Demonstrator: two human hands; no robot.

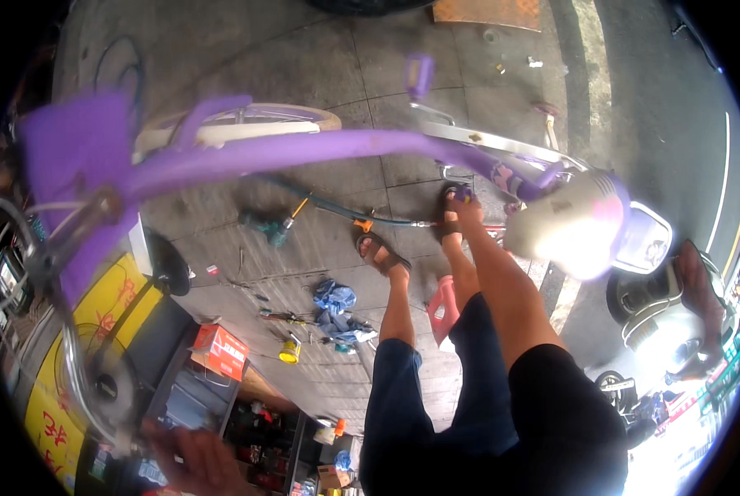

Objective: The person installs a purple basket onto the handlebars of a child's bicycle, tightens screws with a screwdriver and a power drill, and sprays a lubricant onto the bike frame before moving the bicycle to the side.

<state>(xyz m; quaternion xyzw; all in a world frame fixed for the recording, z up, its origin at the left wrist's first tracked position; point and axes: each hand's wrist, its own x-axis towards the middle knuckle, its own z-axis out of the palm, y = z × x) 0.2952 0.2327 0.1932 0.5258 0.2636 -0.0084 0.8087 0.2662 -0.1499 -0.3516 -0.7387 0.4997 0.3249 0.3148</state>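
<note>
A purple bicycle (304, 151) stands across my view, its front end at the left and its cream saddle (564, 223) at the right. My right hand (471, 213) reaches down past the saddle and is closed around the near purple pedal (462, 195), partly covering it. The far pedal (419, 76) sticks out on the other side of the frame. At the lower left my left hand (196, 459) is beside the end of the chrome handlebar (76, 364). Motion blurs its fingers, so I cannot tell whether it grips the bar.
A green power drill (266, 228), a hose (320, 208), blue rags (334, 295) and a yellow roll (290, 350) lie on the pavement. A pink container (443, 311) stands by my leg. An orange box (218, 350) sits at lower left; a scooter (671, 331) is parked right.
</note>
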